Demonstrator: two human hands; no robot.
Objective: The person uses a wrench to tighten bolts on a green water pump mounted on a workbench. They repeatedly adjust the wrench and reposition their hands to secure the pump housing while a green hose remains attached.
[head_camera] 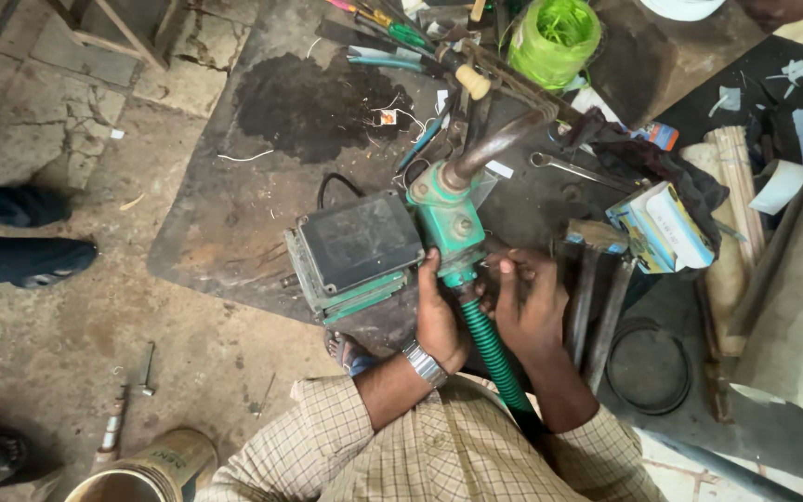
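A green water pump (pixel 378 246) with a dark box-shaped lid lies on a black rubber mat (pixel 234 186). A curved rusty pipe (pixel 499 141) rises from its green fitting, and a green ribbed hose (pixel 493 358) runs from the fitting's lower end toward me. My left hand (pixel 439 311), with a metal wristwatch on the wrist, grips the hose joint right under the fitting. My right hand (pixel 530 302) sits on the other side of the same joint, fingers curled at it and holding something small that I cannot make out.
Pliers, screwdrivers and a spanner (pixel 569 169) lie scattered at the back with a green twine spool (pixel 555 37). A small open carton (pixel 662 228), two hammers (pixel 597 288) and a rubber ring (pixel 648 367) sit right. Other people's feet (pixel 25 260) stand at left; a can (pixel 151 474) is near.
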